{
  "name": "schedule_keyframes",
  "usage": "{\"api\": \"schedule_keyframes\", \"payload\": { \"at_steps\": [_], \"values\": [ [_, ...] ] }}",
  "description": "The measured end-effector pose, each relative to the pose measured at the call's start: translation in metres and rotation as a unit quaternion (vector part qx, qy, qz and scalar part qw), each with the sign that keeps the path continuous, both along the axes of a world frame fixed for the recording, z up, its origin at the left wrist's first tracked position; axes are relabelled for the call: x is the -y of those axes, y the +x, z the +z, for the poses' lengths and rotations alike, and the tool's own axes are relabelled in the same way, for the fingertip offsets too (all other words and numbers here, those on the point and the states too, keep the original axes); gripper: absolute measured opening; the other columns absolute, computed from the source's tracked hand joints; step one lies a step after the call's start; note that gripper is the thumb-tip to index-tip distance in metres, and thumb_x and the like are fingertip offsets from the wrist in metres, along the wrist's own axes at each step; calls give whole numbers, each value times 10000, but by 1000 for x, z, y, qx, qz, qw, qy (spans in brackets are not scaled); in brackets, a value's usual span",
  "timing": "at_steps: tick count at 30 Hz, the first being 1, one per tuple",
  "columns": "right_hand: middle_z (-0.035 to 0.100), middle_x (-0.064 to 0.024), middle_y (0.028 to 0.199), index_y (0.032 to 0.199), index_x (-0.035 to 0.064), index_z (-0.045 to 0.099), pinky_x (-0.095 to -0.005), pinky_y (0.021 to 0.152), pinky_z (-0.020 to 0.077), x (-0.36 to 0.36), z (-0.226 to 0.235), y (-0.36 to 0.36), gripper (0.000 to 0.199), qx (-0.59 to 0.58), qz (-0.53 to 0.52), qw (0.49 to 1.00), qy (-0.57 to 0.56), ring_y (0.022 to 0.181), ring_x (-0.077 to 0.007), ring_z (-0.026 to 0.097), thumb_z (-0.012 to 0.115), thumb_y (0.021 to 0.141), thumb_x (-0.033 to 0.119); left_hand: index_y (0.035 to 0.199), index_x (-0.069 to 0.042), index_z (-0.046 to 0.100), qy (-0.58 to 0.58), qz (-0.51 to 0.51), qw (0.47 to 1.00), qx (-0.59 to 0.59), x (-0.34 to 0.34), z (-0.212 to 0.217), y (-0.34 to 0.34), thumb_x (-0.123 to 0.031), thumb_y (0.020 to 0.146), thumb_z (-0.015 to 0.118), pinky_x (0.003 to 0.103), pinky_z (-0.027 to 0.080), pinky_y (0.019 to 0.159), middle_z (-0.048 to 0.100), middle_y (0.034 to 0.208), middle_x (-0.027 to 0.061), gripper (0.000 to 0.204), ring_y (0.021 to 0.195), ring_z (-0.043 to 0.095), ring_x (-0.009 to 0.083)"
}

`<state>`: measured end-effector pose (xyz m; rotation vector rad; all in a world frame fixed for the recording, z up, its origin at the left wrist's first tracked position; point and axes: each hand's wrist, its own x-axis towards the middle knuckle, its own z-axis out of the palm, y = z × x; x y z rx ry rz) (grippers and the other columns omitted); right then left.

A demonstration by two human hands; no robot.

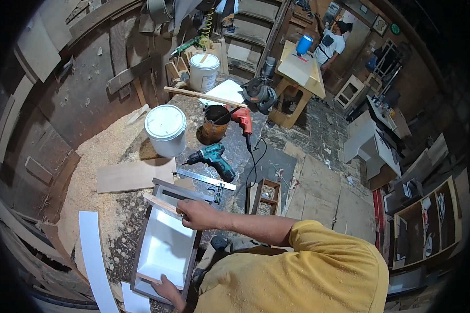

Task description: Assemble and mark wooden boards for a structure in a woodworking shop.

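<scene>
Beside the yellow-shirted torso [297, 276]: shallow rectangular open box with smooth white inner faces [164, 242], sitting inside a grey-brown rectangular frame [177, 188]; support underneath hard to tell.
Right hand [198, 214]: clamped, fingers curled over one end of a pale, narrow wooden strip [160, 203] at the box's far end; joined to box or loose, cannot tell.
Left hand [168, 290]: at the box's near end, touching the edge; firmness of grip partly hidden, cannot tell.
Hands: well apart, one per end, white floor of the box between.
Box weight: probably light to moderate, manageable two-handed.
Box stiffness: likely rigid along the walls; thin floor maybe a bit springy.
White faces: look slick, probably poor for fingertip grip, easy to scuff.
Corners and edges: likely prone to chipping if knocked.
Best hold: both end walls, thumbs inside, fingers outside; avoid pressing mid-floor.
Beyond the frame: silver straight metal ruler [203, 179], then teal-and-black cordless drill [214, 158], both clear of the hands.
</scene>
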<state>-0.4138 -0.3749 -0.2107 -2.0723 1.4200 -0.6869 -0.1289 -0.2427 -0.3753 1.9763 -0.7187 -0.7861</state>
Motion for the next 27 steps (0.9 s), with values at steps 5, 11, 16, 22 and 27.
{"api": "schedule_keyframes", "payload": {
  "at_steps": [5,11,16,22,27],
  "values": [
    [632,-256,742,807,-26,626,-468,695,521,22,-52,-14,148,-147,80,978,124,737,-382,644,557,755,93,1372,36,361,-53,92,936,-335,-7,-26,11,-8,836,572,381,535,825,545,1214,187,579,1007,594,294],
    [604,-227,698,957,-53,530,-414,607,471,12,19,-4,257,-129,-42,983,123,620,-349,604,572,758,103,990,141,576,152,12,984,-94,30,-16,-3,-87,714,589,384,475,704,640,864,216,358,778,632,308],
    [514,-174,622,831,-44,473,-386,583,439,24,11,11,191,-136,-22,981,135,560,-237,491,564,742,99,1094,102,556,109,76,985,-110,33,11,-6,-65,738,574,401,486,799,638,973,256,394,916,628,369],
    [488,-141,601,821,-41,477,-356,555,423,15,8,18,180,-126,-26,981,142,546,-204,458,561,722,85,1171,48,543,154,26,986,-49,31,14,-3,-36,732,550,424,472,891,636,1063,262,447,1021,611,400],
    [483,-132,591,812,-42,472,-346,542,408,13,5,14,182,-116,-21,985,125,543,-193,439,555,714,87,1164,46,550,122,28,988,-91,30,22,-3,-54,724,566,423,488,863,649,1032,249,452,990,628,384]
  ]
}}
